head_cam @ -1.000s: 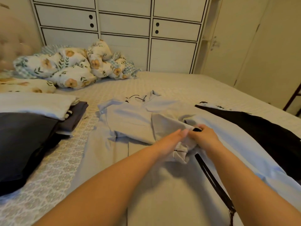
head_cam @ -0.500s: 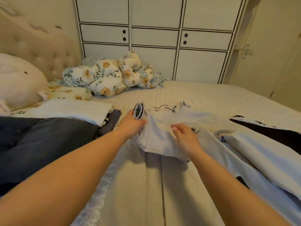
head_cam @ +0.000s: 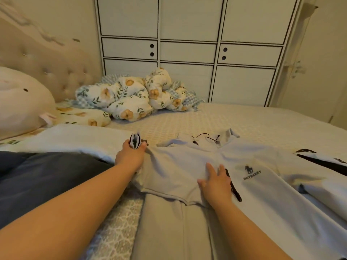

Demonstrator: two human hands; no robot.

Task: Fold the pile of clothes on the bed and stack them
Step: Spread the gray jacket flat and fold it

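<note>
Hands on the pale shirt

Shirt is the landmark: a pale polo with a dark horse logo, lying spread out on the bed. At the shirt's left edge, the left hand pinches the dark-trimmed sleeve cuff and holds it up. The right hand lies flat on the middle of the shirt, fingers straight, just left of the logo. Left of the shirt sit a dark folded cloth and a white folded cloth. Behind the shirt, near the wardrobe, is a flowery blanket.
</note>
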